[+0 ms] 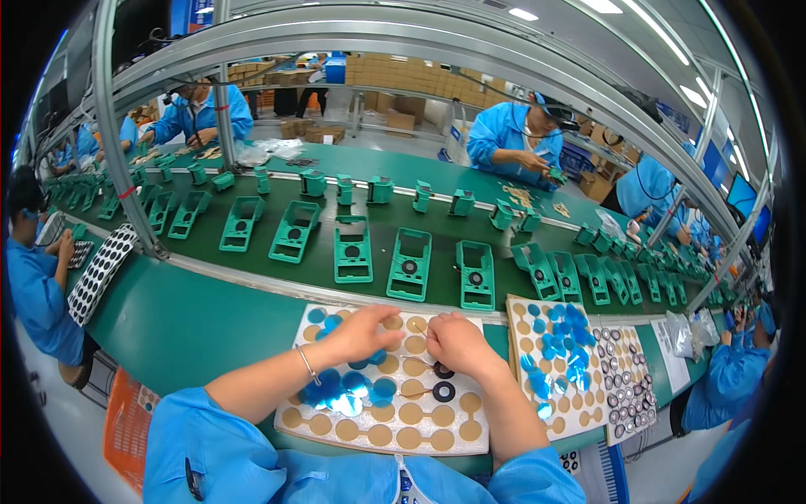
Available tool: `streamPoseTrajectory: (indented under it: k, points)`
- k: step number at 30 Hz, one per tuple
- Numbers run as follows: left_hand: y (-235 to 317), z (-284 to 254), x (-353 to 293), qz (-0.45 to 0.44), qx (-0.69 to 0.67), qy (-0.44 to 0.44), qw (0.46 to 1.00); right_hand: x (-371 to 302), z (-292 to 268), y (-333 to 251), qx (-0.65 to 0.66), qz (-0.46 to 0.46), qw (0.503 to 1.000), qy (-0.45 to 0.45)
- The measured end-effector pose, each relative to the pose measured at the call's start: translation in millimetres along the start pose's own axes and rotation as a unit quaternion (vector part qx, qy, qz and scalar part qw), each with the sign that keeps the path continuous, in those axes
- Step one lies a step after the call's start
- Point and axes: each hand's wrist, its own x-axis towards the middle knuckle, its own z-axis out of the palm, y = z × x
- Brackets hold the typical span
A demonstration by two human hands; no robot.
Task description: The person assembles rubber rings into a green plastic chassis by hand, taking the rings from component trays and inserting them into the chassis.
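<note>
Over a white foam sheet (456, 422) with rows of tan round stickers (346, 430), both my hands work close together. My left hand (361, 334) has its fingers bent inward near the sheet's upper middle; what they pinch, if anything, is too small to make out. Opposite it, my right hand (460, 343) is closed with fingertips pressed together beside a thin wire; its grip is partly hidden. Below the right hand lie two small black round speakers (443, 391) with thin wires. Loose blue film discs (340, 393) are heaped under my left forearm.
A second sheet with blue discs (578, 357) and a sheet of round speakers (625, 395) lie to the right. Ahead, green plastic housings (410, 265) line the dark green conveyor (327, 294) below a metal frame (369, 42). Co-workers (516, 139) sit across and at both sides.
</note>
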Motion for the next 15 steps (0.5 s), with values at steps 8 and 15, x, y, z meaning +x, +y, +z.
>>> streamPoseTrajectory:
  k: [8,15]
  points:
    - [8,-1,-22,-0.025,-0.152,-0.011,0.988,2,0,-22,0.298,-0.003,0.946,0.129]
    - [16,-14,-21,-0.069,-0.378,-0.104,0.917,6,7,-32,0.458,-0.026,0.880,0.125]
